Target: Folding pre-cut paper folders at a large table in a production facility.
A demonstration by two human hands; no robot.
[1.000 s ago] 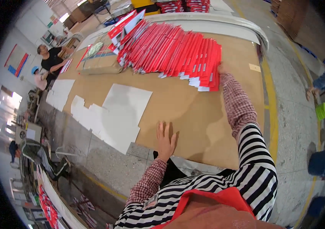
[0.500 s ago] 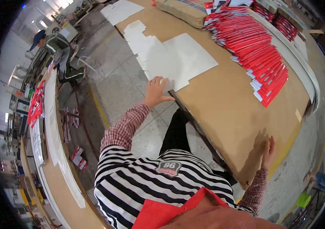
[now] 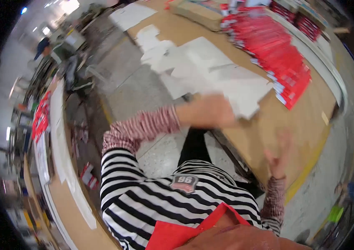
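Observation:
White die-cut card sheets (image 3: 222, 79) lie on the brown tabletop (image 3: 297, 121), with one sheet reaching out to the right over the others. My left hand (image 3: 210, 111) is at the near edge of that sheet. Motion smears its fingers, so I cannot tell whether it grips the card. Over the table's near right part, my right hand (image 3: 279, 157) is held up with thumb and fingers apart, holding nothing. Beyond it fans a long row of overlapping red-and-white printed pieces (image 3: 268, 46).
A brown wrapped bundle (image 3: 197, 14) sits at the table's far end. To the left runs another table (image 3: 66, 208) with white sheets and red pieces. A person (image 3: 66, 62) works at the far left. A bright green object (image 3: 335, 214) is at the lower right.
My left hand has swept rightward across the table edge. A white sheet has shifted right and toward me. My right hand has moved slightly left and its fingers have spread.

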